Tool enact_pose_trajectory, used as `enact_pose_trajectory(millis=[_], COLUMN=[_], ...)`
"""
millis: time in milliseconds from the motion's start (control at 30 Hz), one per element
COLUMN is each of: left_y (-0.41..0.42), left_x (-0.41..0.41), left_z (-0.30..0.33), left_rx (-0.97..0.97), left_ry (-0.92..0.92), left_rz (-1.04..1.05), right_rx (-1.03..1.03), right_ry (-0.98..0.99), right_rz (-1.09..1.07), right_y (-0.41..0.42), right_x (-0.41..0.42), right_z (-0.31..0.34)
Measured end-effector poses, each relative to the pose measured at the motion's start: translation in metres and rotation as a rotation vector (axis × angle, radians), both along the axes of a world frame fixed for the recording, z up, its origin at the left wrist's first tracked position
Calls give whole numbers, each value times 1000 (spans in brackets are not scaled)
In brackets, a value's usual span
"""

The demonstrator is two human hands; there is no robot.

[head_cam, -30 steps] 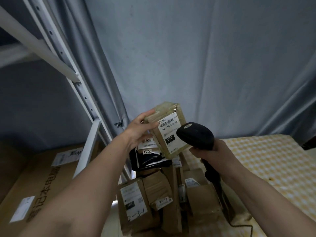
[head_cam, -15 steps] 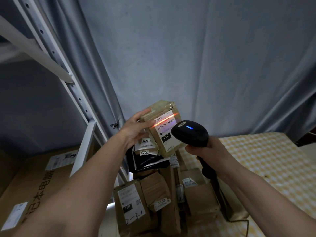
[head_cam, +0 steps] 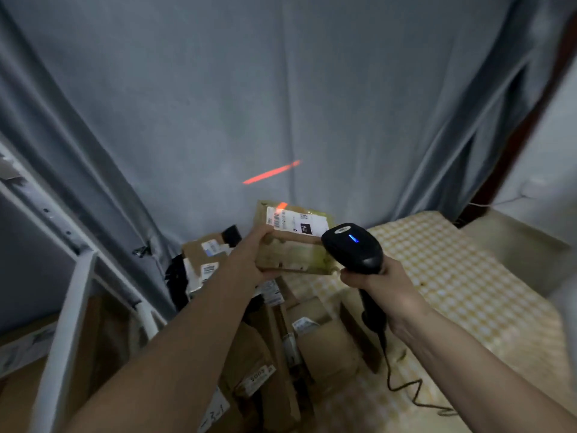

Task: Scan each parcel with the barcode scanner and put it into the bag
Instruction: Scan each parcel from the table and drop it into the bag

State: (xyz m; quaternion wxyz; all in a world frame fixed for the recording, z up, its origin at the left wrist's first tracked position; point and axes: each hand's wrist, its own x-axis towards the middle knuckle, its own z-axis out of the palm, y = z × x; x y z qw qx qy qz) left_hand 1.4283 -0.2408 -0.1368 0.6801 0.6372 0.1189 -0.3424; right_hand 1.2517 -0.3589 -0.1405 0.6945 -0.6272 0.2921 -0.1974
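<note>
My left hand (head_cam: 249, 257) grips a small brown taped parcel (head_cam: 293, 245) by its left end, tilted so its white barcode label faces up and away. My right hand (head_cam: 379, 282) holds the black barcode scanner (head_cam: 351, 246) by its handle, just right of the parcel, with a blue light lit on its head. The red scan line falls mostly on the grey curtain (head_cam: 271, 173) behind, and only a small red patch touches the label's top edge. No bag is visible.
A heap of brown and black parcels (head_cam: 274, 339) lies below my hands at the table's left end. The yellow checked tablecloth (head_cam: 452, 276) stretches right. A white metal shelf frame (head_cam: 71, 276) stands at left. The scanner cable (head_cam: 402, 382) trails over the table.
The parcel has tipped back and dropped lower, so its label faces upward. The red scan line has left the barcode and now lands on the curtain. The view has shifted downward.
</note>
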Motion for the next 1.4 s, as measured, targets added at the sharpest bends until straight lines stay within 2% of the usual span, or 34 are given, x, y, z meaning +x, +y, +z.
enact_pose_trajectory(millis=[133,267,367,433,467,533,633,667,800,1033,1400], left_y=[-45,-92,-145,-174,-186,-216,-266,-287,-346,-431,-530], left_x=[-34,-69,-93,-114,-130,-156,-205,-214,-274,-353,-423], left_z=[-14,-30,-43,-42,-41,-41,-40,-48,-40,-59,-91], left_rx=[67,68,-77,-48,-18,-62,-31,-3,-30,69,49], left_ry=[-1,-208,-114,-46,-87,-57,-171,-120,-88,-429,-664], left_rz=[-146,-367,-447,-565,-590,-572,-570,-496,-515,-527,-730], right_rx=[56,67,103,115,114,106,84,79,57,67,162], right_ry=[39,106,132,177,197,225,272,285,311,330,339], right_rz=[-121,-222,-328,-392,-420,-484,-581,-609,-692,-807,-919], right_y=[-29,-64,-91,-110,-120,-142,-174,-184,-223,-285,-355], right_x=[-38,-86,-127,-157,-172,-203,-251,-267,-327,-412,-468], right_z=[-6,-7,-8,-9,-9,-9,-9,-8,-8,-18,-41])
